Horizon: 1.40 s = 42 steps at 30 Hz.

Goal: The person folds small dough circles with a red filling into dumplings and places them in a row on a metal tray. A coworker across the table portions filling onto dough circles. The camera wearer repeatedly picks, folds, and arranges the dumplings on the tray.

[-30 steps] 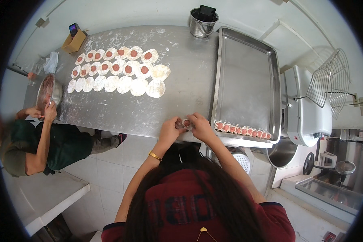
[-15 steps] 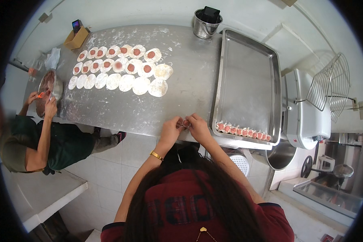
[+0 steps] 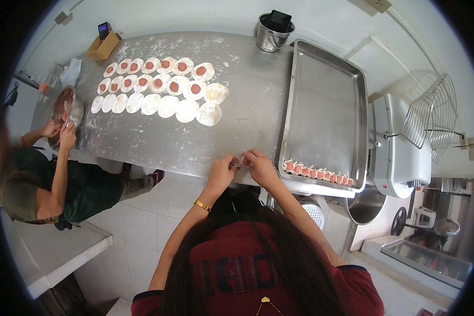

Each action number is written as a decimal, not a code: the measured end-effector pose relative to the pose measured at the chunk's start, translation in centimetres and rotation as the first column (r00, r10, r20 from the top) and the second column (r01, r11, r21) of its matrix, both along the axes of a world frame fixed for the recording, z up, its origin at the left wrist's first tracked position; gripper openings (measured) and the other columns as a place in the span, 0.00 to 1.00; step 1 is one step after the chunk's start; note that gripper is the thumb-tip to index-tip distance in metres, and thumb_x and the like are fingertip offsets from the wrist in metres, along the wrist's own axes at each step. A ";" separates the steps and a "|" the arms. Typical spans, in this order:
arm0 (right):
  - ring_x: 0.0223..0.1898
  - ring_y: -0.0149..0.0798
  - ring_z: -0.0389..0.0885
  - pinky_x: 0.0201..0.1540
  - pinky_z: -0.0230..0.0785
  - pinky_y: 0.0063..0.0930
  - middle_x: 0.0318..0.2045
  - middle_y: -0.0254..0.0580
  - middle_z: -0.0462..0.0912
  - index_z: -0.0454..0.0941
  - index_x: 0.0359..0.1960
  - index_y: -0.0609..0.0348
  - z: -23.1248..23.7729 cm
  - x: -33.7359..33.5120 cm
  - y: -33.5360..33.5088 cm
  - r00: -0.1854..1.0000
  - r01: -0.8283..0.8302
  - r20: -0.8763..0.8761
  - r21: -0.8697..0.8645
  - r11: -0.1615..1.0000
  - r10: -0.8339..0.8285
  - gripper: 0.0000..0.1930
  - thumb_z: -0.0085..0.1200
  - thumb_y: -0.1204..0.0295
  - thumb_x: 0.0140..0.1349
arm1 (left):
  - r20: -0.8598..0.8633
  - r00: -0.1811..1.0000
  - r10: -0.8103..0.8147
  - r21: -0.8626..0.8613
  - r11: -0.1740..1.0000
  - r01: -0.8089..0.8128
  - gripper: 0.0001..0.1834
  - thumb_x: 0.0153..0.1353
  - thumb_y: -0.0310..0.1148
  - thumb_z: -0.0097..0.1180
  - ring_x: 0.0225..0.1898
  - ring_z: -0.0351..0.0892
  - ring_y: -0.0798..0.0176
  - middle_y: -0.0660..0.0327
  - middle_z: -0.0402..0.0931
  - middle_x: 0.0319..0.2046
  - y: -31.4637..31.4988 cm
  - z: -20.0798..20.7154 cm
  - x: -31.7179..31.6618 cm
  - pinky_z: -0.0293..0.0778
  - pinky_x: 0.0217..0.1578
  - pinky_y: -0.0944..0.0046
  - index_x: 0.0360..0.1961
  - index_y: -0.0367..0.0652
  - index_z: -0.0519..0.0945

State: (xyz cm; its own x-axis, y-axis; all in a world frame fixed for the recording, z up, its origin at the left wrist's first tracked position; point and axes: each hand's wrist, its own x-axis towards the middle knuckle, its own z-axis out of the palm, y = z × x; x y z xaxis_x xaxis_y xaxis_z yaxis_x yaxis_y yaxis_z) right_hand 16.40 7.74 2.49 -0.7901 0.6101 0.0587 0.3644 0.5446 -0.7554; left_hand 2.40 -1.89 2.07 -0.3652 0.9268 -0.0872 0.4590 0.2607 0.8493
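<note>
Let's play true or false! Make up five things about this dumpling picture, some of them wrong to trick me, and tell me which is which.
1. One small dumpling is at the fingertips between the left hand and the right hand. True.
2. The metal tray is to the right of the round dough wrappers. True.
3. Every one of the dough wrappers has pink filling on it. False: those in the row nearest the person are bare.
4. A gold bracelet is on the left wrist. True.
5. Dumplings line the far edge of the metal tray. False: the row of dumplings is along the near edge.
</note>
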 end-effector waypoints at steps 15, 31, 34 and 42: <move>0.38 0.51 0.78 0.42 0.72 0.40 0.36 0.45 0.77 0.78 0.40 0.57 1.1 -0.6 -0.1 0.996 -0.092 0.029 0.157 0.983 0.089 0.17 0.53 0.84 0.46 | 0.087 0.992 0.090 -0.034 0.996 -0.087 0.13 0.51 0.21 0.60 0.38 0.83 0.58 0.52 0.82 0.35 -0.7 -1.0 0.1 0.77 0.41 0.63 0.40 0.36 0.80; 0.35 0.50 0.79 0.38 0.72 0.38 0.32 0.45 0.77 0.79 0.35 0.61 6.1 35.3 15.1 0.871 0.238 0.341 0.335 0.912 -0.353 0.14 0.53 0.84 0.43 | 0.128 0.986 -0.110 0.037 0.994 0.106 0.17 0.51 0.19 0.60 0.32 0.80 0.65 0.57 0.77 0.40 1.5 1.0 2.8 0.77 0.34 0.68 0.45 0.37 0.77; 0.38 0.48 0.78 0.41 0.72 0.38 0.34 0.43 0.76 0.78 0.36 0.60 4.9 37.0 15.3 0.847 0.038 0.483 0.360 0.932 -0.222 0.16 0.54 0.85 0.42 | 0.171 0.972 -0.162 0.016 0.987 0.162 0.23 0.51 0.20 0.61 0.33 0.80 0.65 0.57 0.76 0.44 3.4 2.2 5.0 0.78 0.34 0.68 0.50 0.39 0.74; 0.42 0.47 0.78 0.45 0.72 0.38 0.36 0.42 0.77 0.79 0.36 0.58 5.1 36.9 13.8 0.817 -0.073 0.561 0.332 0.941 -0.135 0.13 0.53 0.80 0.47 | 0.021 0.964 -0.264 -0.047 0.963 0.265 0.38 0.45 0.23 0.68 0.39 0.78 0.60 0.55 0.72 0.49 6.0 4.6 8.5 0.77 0.40 0.63 0.60 0.42 0.66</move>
